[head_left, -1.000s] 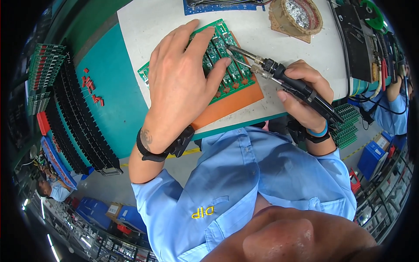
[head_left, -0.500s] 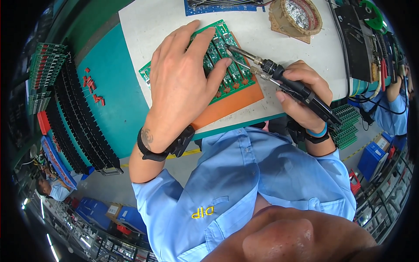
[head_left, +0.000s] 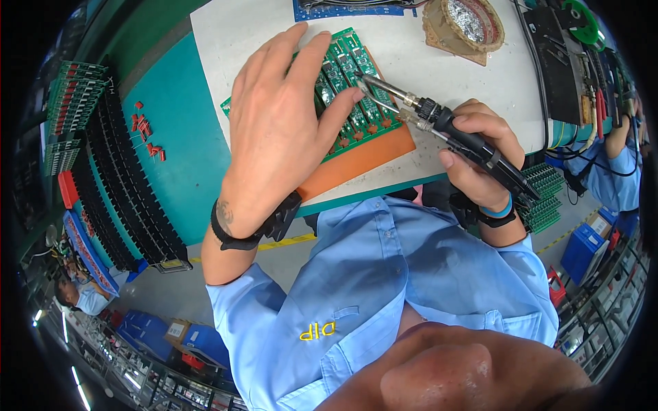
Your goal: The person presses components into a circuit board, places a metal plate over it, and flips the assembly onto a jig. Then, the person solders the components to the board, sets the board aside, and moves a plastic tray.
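A green circuit board panel (head_left: 356, 65) lies on an orange-brown mat (head_left: 363, 164), over a white sheet (head_left: 425, 79). My left hand (head_left: 277, 113) rests across the panel's left part, fingers stretched and thumb apart, hiding much of it. In my right hand (head_left: 483, 144) is a black soldering iron (head_left: 473, 140) with a thin metal feed tube (head_left: 380, 103) beside its shaft. The iron's tip meets or hovers just over the panel near its upper middle; contact is too small to tell.
Small red components (head_left: 142, 127) lie on the green bench mat (head_left: 168, 171) at left, near black slotted racks (head_left: 130, 171). A round tip-cleaning holder (head_left: 473, 31) stands at the back right. More boards (head_left: 541, 195) are stacked at right. Another person (head_left: 610, 171) is at far right.
My left hand has shifted slightly left and up, showing more of the panel's middle. The right hand and the iron have barely moved.
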Tool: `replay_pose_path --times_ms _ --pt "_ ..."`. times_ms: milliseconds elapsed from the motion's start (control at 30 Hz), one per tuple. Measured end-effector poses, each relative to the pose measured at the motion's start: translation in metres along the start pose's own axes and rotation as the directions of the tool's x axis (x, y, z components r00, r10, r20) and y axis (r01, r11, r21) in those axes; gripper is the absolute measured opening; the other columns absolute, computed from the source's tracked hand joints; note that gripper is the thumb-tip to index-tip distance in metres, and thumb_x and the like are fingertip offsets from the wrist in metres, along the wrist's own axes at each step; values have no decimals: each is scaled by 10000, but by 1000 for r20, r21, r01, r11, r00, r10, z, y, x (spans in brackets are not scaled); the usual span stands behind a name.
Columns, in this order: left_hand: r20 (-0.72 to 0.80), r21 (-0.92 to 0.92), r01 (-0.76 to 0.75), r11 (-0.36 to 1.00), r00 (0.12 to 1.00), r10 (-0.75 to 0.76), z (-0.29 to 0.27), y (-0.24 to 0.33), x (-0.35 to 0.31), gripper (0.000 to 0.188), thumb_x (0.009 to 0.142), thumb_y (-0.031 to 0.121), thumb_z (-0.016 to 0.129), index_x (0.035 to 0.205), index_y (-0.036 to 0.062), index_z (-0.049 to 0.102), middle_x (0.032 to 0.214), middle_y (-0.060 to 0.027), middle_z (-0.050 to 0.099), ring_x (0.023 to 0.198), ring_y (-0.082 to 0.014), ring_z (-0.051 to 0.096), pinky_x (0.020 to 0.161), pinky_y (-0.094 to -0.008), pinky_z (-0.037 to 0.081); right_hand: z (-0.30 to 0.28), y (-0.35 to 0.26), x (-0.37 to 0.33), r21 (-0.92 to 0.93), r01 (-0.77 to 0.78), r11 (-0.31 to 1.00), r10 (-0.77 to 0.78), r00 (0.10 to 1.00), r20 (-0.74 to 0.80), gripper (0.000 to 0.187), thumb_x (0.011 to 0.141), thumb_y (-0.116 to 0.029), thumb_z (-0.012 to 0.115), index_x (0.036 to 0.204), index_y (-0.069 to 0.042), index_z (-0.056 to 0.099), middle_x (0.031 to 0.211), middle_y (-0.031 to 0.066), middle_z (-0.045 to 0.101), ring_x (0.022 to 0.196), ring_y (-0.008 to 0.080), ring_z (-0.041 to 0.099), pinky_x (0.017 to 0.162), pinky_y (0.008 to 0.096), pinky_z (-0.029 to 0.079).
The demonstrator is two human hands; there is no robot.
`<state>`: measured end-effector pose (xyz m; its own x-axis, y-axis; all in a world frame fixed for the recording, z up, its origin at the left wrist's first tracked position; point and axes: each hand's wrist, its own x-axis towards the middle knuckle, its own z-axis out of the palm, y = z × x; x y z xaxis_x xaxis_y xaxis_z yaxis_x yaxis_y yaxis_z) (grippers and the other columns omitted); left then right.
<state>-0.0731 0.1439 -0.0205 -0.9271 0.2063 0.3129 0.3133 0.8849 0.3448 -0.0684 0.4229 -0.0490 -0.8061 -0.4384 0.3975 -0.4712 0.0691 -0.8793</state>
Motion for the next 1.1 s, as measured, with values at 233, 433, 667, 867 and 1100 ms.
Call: replay_pose_path --times_ms 233,433,667,867,1100 --pt "66 9 33 999 997 -33 -4 -6 -6 479 853 243 822 1259 30 686 1352 -189 649 1217 -382 621 1018 -450 509 9 0 8 -51 -16 999 17 999 30 409 808 0 807 1163 50 611 1026 185 670 904 263 648 811 371 521" --pt "65 8 42 999 997 -43 -5 -5 -6 468 855 242 818 1255 36 689 1345 -181 653 1212 -378 622 1006 -445 516 10 -1 9 -45 -48 998 49 998 42 415 811 5 807 1177 53 617 1053 184 679 925 271 655 832 372 524" --pt "60 27 40 999 997 -42 -4 -4 -7 468 854 249 819 1254 42 693 1339 -166 659 1204 -371 625 1000 -445 520 9 1 8 -58 -36 998 38 998 48 419 809 -2 814 1175 50 616 1044 187 676 932 271 651 840 381 518" --pt "63 22 46 999 997 -48 -4 -4 -7 469 849 258 823 1249 45 701 1342 -165 657 1203 -367 627 995 -445 523 9 0 8 -51 -39 998 41 998 50 427 807 -14 820 1176 48 614 1028 179 670 930 268 642 836 383 515" --pt "62 16 54 998 997 -55 -4 -6 -8 477 838 262 832 1246 47 710 1345 -170 654 1209 -369 627 990 -444 527 9 0 9 -28 47 999 -48 998 -28 409 777 51 802 1149 53 632 962 173 699 824 203 683 701 293 535"
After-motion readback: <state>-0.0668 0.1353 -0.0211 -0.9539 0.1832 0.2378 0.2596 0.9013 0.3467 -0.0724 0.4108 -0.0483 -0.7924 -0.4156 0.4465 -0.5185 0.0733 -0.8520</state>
